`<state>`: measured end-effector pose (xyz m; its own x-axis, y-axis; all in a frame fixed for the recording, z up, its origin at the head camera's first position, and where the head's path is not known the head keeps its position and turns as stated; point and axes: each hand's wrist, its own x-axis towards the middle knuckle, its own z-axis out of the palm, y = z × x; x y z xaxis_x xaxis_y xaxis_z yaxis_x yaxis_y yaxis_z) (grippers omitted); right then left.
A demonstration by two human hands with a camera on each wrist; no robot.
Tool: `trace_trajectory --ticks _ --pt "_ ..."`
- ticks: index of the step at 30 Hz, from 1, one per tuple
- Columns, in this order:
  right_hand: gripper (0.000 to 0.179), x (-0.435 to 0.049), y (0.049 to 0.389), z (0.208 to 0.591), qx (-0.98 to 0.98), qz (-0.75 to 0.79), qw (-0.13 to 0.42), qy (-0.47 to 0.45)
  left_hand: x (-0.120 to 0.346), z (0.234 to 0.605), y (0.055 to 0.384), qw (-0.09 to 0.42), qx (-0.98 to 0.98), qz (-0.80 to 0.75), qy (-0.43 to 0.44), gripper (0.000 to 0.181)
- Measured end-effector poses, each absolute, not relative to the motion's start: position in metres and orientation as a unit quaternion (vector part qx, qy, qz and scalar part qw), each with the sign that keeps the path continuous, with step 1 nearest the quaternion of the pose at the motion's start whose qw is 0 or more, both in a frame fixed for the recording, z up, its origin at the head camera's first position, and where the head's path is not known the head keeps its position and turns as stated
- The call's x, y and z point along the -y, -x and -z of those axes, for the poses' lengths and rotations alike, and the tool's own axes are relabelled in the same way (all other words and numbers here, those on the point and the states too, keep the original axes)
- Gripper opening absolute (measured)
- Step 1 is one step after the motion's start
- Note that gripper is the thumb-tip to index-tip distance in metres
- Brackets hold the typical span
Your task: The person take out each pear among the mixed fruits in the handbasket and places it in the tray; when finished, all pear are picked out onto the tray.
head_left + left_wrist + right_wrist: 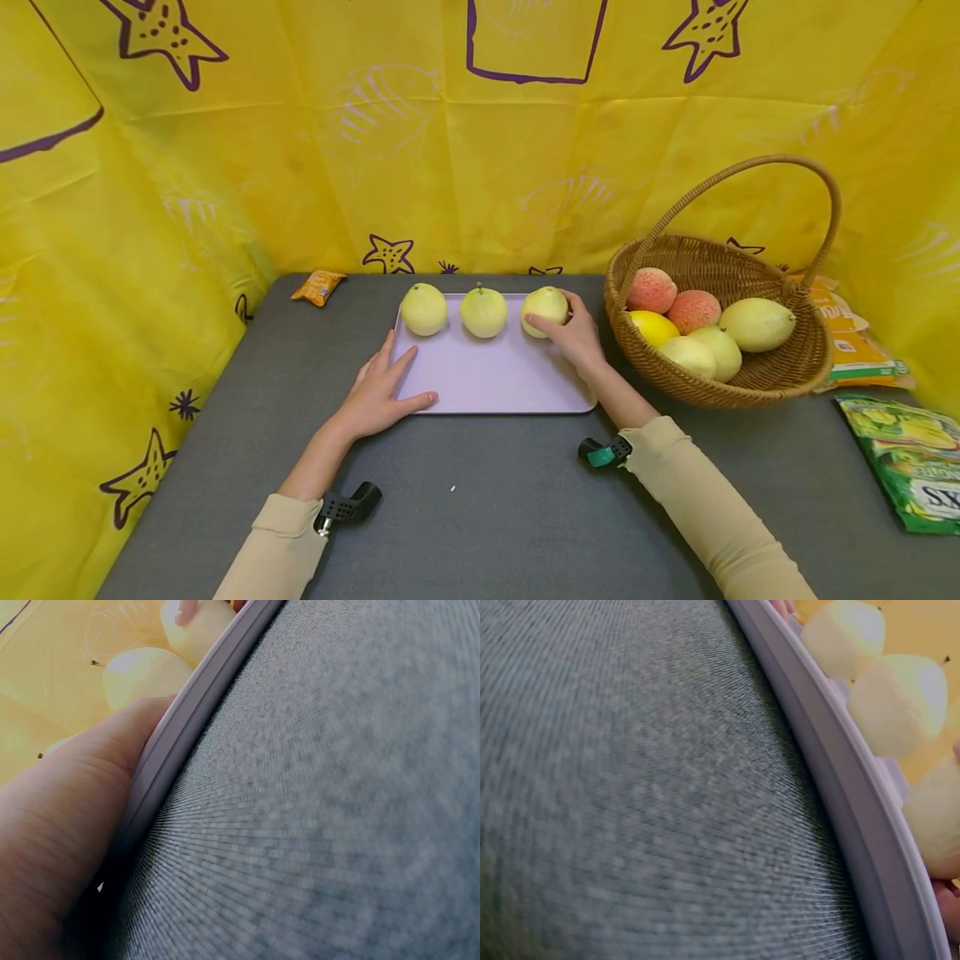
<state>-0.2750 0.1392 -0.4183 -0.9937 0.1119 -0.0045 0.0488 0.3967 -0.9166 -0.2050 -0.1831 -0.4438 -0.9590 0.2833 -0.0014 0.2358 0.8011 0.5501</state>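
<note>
A lilac tray [495, 379] lies on the dark grey table, with three round yellow-green pears in a row along its far side. The left pear [424, 310] and the middle pear [483, 312] stand apart from each other. My right hand [573, 333] holds the right pear [545, 310] near the tray's far right corner, thumb on its near side and fingers behind it. My left hand [378, 396] rests at the tray's left edge, fingers spread and straight. In the left wrist view its thumb [112, 742] lies against the tray's rim [191, 705].
Right of the tray stands a wicker basket [817, 354] with a tall handle, holding peaches [693, 312], a lemon [654, 328] and several pale fruits. A small orange packet [318, 287] lies at the back left. A green bag [911, 458] lies at the right edge.
</note>
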Motion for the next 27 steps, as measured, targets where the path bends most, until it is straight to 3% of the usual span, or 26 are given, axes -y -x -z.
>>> trace_trajectory --ticks 27 --pt "0.094 -0.1421 0.2718 0.4194 0.813 -0.579 -0.016 0.049 0.1835 0.4449 0.2062 0.048 -0.949 -0.284 -0.132 0.098"
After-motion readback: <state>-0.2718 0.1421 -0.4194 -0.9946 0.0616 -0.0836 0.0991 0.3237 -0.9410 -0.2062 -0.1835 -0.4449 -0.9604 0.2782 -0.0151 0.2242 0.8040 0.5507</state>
